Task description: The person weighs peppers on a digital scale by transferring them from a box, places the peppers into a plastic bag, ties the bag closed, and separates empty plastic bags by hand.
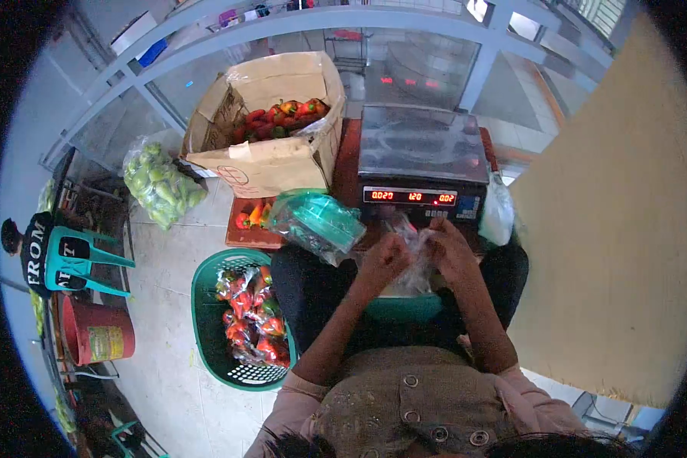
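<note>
A clear plastic bag point(414, 269) hangs between my two hands, above my lap. My left hand point(388, 258) pinches one side of it with curled fingers. Opposite, my right hand point(452, 250) grips the other side near the top. What the bag holds, if anything, is too blurred to make out. Just beyond my hands stands a digital weighing scale point(424, 149) with lit red figures. A plastic packet with green material point(318, 221) lies by my left knee.
Left of me, a green basket point(198, 305) holds bagged red and green peppers point(250, 317). Behind it stands an open cardboard box point(278, 174) with loose peppers point(286, 118). A bag of green peppers point(159, 183) rests on the floor. A person point(34, 248) sits far left, near a red bucket point(99, 330).
</note>
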Available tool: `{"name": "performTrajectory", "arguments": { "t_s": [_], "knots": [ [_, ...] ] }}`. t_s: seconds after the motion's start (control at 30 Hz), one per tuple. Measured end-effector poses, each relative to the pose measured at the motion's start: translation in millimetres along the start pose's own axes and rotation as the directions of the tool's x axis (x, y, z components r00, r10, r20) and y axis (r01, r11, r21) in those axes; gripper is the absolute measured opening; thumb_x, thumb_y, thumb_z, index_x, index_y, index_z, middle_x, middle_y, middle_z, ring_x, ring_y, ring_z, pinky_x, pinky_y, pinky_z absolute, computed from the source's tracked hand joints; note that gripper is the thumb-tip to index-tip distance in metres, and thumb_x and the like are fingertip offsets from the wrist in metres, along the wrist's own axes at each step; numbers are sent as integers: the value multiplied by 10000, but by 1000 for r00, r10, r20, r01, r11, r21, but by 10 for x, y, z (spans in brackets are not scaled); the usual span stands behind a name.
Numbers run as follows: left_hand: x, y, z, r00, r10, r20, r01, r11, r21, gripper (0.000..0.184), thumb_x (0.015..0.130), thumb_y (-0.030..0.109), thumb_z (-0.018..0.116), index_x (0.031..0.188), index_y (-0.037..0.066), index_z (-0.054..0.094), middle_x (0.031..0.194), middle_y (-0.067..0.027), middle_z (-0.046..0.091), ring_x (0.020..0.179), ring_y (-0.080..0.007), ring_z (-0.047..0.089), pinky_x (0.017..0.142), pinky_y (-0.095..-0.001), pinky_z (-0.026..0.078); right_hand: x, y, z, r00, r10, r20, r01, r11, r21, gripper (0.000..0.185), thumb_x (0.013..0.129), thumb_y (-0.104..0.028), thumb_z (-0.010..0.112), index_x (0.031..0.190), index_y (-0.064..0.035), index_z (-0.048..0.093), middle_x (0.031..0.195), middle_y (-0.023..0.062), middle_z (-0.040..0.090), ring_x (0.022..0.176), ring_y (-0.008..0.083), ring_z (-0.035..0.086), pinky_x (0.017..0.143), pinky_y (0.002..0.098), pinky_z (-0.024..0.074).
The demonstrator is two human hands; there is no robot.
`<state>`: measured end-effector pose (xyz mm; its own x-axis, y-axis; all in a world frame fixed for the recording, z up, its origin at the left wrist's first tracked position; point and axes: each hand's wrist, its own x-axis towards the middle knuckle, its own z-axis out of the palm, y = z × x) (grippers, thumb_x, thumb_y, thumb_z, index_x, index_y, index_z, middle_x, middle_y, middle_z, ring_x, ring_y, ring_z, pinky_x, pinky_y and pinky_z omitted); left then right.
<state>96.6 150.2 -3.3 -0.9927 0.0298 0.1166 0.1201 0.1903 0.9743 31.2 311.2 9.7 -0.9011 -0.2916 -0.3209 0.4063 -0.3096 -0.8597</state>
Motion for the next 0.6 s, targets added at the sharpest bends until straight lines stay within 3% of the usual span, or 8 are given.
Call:
{"name": "performTrajectory", "arguments": {
  "t_s": [0.13,0.17,0.2,0.27,0.33,0.43,0.53,0.6],
  "knots": [
    [104,-106,47,988,-47,-147,69,987,147,177,857,174,590,937,38,510,812,-156,577,687,-294,588,603,-336,451,-78,-58,-43,964,238,122,-258,946,196,83,862,-122,524,937,-91,506,763,27,557,683,100,561,597,277,485],
    [150,-295,54,980,40,-194,-11,988,151,163,862,173,581,920,28,534,796,-186,566,712,-341,573,620,-352,453,-73,-57,-106,988,111,105,-95,984,-152,92,861,-126,529,943,-90,506,768,17,552,690,83,552,604,260,476],
    [175,-371,29,978,24,-209,9,988,156,160,865,177,578,910,28,539,795,-179,564,717,-330,574,626,-353,454,-69,-85,-132,991,-17,134,80,874,-479,102,860,-130,534,949,-89,507,773,7,547,697,66,543,611,243,467],
    [208,-503,11,974,-15,-228,51,986,156,160,870,183,571,891,26,551,793,-163,559,727,-307,576,639,-354,455,-15,-107,-119,990,-66,122,130,743,-657,163,846,-148,568,984,-80,511,789,4,544,712,87,544,622,240,461],
    [248,-441,-31,958,25,-284,25,985,169,154,859,173,587,871,23,556,791,-141,549,732,-276,576,649,-348,454,-69,-217,53,995,97,-25,-98,891,-444,268,821,-175,625,1041,-66,517,811,16,545,728,163,562,629,268,466],
    [287,-283,-80,951,40,-305,19,982,188,145,837,151,617,859,20,560,787,-108,531,714,-236,565,639,-339,449,-36,-172,167,1000,24,-3,-22,900,-434,304,783,-156,663,1020,-51,505,837,31,566,754,168,561,659,309,474],
    [260,-210,-29,940,51,-338,11,984,179,125,807,91,635,843,15,543,766,-92,508,666,-211,522,616,-312,429,58,70,157,936,-280,211,350,712,-609,301,765,-115,662,1007,-58,493,856,63,584,756,211,579,671,354,475],
    [226,-94,-52,916,127,-381,-19,961,276,110,808,73,622,838,17,533,768,-92,507,656,-208,506,612,-300,422,8,39,151,927,-320,198,357,582,-730,275,784,-138,647,992,-41,498,883,55,557,804,171,554,724,313,453]
  ]
}}
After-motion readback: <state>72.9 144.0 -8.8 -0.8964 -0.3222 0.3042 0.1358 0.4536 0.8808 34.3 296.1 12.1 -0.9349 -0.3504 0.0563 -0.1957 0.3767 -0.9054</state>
